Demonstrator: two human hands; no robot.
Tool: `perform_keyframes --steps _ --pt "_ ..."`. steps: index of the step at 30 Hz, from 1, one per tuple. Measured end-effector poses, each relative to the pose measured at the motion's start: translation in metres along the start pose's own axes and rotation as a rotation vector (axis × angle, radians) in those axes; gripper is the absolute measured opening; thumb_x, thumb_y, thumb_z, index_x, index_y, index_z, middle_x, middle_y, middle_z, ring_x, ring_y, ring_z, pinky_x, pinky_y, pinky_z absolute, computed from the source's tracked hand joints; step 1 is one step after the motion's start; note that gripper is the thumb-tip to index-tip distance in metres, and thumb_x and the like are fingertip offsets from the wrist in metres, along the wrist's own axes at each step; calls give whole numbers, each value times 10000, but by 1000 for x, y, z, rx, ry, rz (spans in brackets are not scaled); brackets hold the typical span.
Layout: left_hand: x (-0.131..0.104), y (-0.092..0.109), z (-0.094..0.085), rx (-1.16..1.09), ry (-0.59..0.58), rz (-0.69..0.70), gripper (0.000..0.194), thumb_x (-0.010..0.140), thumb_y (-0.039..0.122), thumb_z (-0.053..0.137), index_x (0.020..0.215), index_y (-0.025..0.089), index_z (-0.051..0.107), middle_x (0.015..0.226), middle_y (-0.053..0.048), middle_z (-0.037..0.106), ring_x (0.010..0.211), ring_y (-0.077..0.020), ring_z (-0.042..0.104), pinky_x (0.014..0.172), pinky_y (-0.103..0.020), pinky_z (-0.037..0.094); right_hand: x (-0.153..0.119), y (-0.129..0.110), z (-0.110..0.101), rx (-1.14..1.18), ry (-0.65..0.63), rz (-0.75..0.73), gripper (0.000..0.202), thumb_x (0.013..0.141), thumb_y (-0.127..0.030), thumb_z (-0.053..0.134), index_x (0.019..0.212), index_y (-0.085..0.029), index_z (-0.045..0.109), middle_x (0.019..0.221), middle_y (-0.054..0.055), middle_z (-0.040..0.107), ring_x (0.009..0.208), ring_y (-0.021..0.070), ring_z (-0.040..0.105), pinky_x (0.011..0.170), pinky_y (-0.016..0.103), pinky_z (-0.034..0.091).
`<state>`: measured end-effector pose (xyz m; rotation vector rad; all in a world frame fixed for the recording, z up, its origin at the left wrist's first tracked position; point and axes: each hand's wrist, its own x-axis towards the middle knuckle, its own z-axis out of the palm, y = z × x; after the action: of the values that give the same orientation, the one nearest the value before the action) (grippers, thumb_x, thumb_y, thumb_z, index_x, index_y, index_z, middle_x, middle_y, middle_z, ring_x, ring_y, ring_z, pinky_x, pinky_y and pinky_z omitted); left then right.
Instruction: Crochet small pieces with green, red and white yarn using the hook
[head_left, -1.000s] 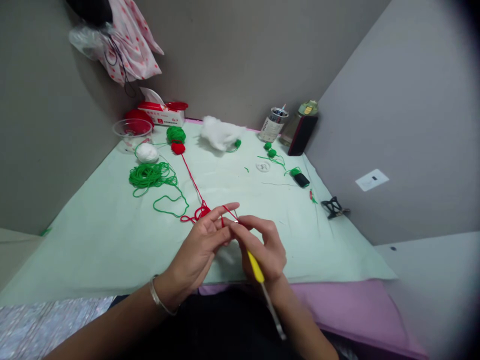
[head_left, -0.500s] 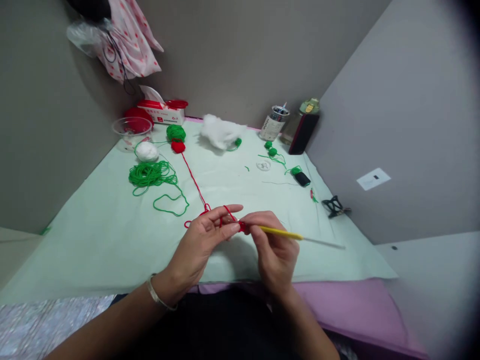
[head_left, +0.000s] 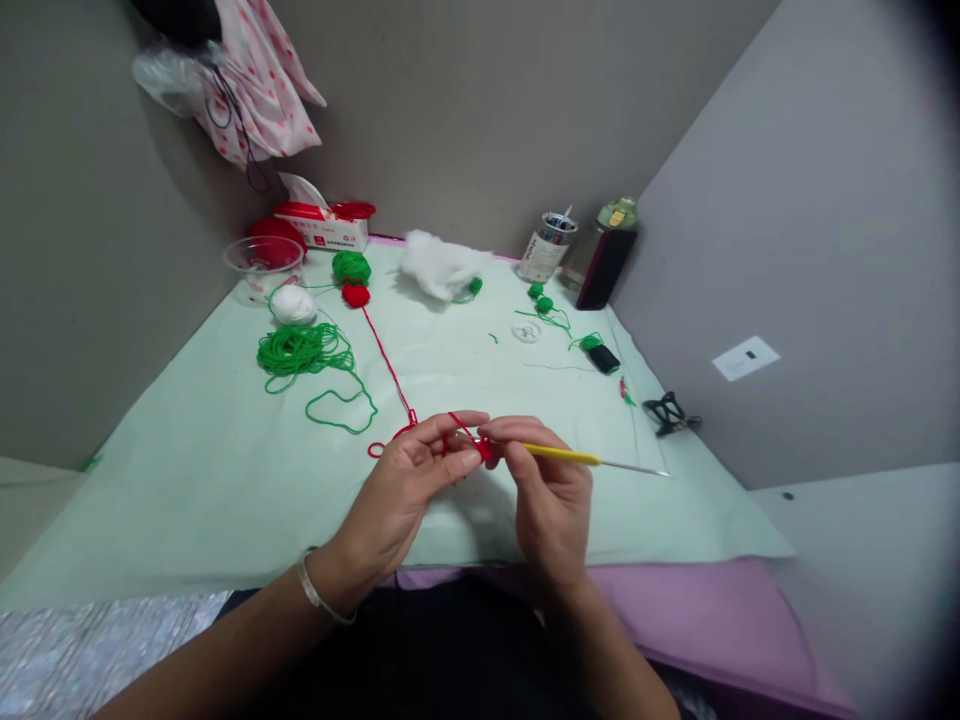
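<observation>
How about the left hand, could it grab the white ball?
Probably not while the left hand holds the red piece. With it free, likely yes: only loose green yarn lies between it and the white ball.

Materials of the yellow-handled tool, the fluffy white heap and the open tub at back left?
Yellow-handled tool in the right hand: grip probably smooth plastic, evenly coloured; shaft likely metal, thin, straight and silvery.
Fluffy white heap: loose matte fibre, wispy at the edges; cotton or polyester, can't tell.
Open tub: likely clear, glossy plastic; the wall shows through behind its thin rim.
</observation>
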<state>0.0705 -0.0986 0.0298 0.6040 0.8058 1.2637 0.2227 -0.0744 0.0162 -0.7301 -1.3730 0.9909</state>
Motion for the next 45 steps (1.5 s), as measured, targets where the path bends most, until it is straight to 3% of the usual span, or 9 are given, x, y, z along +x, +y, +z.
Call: perform_keyframes --steps 4,10,17,22,25,31,34,41,45 --pt "-2 -3 3 35 -29 39 244 837 233 839 1081 235 829 872 -10 767 886 -135 679 853 -244 486 -4 -1 3 -131 -20 -56 224 1011 -156 607 1061 -283 785 920 11 742 767 132 671 689 275 575" --pt "-1 -8 1 -172 0 -122 371 800 221 874 1163 188 807 921 -29 770 848 -109 673 826 -210 524 -13 4 1 -552 -66 -444 380 936 -48 662 1224 -276 761 1119 92 748 993 210 723 814 354 617" --pt "2 1 -3 -207 47 -108 268 824 146 830 1087 193 810 877 -11 737 875 -142 714 972 -299 541 -2 -5 -3 13 99 -3 186 1011 -199 592 963 -250 764 827 2 686 627 127 642 614 294 560" --pt "0 -7 3 -25 79 75 526 802 184 868 1306 247 729 783 38 693 799 -98 628 853 -218 485 -10 1 6 -401 14 -244 243 962 -112 647 1074 -276 786 981 55 761 889 200 712 779 363 592" --pt "-1 -8 5 -22 58 17 575 789 227 882 1338 223 712 820 14 714 840 -126 632 875 -256 467 -15 4 9 -484 46 -389 377 936 -53 659 1173 -320 780 1115 69 777 980 220 724 819 383 596" --pt "-3 5 1 -14 -21 -81 401 838 259 831 1232 206 776 917 -37 761 919 -176 647 912 -303 436 -3 0 -2 52 13 41 173 1019 -231 610 998 -272 776 922 27 778 773 158 692 688 301 580" --pt "-3 7 -2 32 -5 -68 370 856 271 815 1221 221 783 881 -20 733 896 -171 632 889 -296 431 -1 -3 -7 86 -12 94 188 1042 -273 572 974 -245 746 890 25 765 712 144 673 675 299 581" --pt "-4 2 -2 26 31 29 506 821 229 862 1311 238 733 809 23 695 821 -120 617 857 -246 463 -16 0 -4 -619 -145 -505 359 962 -89 639 1255 -278 725 1103 91 760 977 222 720 816 383 616" --pt "-3 2 -2 -166 -40 -169 386 848 208 834 1225 170 763 903 -34 751 874 -127 674 898 -257 514 -14 0 -2 -537 -61 -416 327 973 -97 619 1204 -287 750 1059 79 732 936 212 712 772 375 613"
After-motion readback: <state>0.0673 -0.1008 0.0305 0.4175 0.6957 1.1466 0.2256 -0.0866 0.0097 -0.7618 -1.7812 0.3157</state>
